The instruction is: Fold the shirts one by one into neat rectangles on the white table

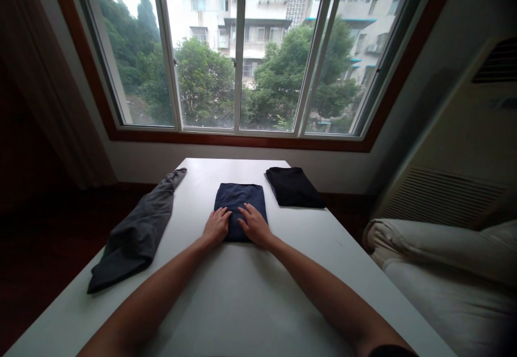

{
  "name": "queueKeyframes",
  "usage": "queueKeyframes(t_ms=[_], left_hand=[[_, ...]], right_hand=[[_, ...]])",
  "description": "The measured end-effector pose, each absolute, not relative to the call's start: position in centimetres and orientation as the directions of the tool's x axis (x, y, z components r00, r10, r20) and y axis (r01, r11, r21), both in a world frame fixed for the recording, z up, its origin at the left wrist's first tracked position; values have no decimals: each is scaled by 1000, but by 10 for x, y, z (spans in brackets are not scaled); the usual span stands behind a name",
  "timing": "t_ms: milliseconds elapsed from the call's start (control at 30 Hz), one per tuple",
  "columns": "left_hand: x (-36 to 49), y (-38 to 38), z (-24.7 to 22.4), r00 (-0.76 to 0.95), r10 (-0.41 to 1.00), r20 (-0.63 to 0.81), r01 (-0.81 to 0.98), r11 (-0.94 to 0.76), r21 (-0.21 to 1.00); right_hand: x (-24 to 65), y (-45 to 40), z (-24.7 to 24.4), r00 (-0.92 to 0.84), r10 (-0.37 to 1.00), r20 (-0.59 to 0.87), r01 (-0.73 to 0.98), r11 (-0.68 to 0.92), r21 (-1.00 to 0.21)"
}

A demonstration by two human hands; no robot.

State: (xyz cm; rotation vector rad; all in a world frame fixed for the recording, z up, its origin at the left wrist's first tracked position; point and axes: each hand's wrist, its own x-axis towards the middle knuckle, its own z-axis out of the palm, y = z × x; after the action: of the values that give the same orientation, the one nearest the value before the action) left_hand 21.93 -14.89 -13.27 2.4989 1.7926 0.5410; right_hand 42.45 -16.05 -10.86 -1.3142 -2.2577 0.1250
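Observation:
A navy blue garment, folded into a neat rectangle, lies flat in the middle of the white table. My left hand rests on its near left part, fingers stretched forward. On its right part lies my right hand, palm down with the fingers spread. Neither hand grips the cloth. Parts of the garment's near corners are hidden beneath the hands. To the right and farther back sits a folded black garment. A dark grey garment lies unfolded and creased along the table's left edge, partly over it.
The white table reaches toward a wide window with a brown frame. Right of it stand a pale sofa with a rolled cushion and a large beige air conditioner. A curtain hangs at the left.

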Motion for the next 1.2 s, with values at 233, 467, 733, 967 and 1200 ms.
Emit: queueKeyframes(t_ms=[233,467,733,967,1200], left_hand=[[210,-139,-138,273,945,182,935,-305,182],[198,-120,-141,213,968,131,950,-236,204],[195,-125,-141,179,966,185,947,-220,233],[208,-134,-127,272,831,486,898,-400,182],[215,-133,-136,325,917,231,905,-372,205]], right_hand=[[429,-159,-129,-427,889,166,856,457,-241],[443,-144,-130,-283,950,135,930,306,-204],[472,-134,-129,-113,976,188,976,145,-163],[444,-142,-127,-414,858,305,864,475,-165],[453,-137,-128,-373,922,102,899,386,-206]])
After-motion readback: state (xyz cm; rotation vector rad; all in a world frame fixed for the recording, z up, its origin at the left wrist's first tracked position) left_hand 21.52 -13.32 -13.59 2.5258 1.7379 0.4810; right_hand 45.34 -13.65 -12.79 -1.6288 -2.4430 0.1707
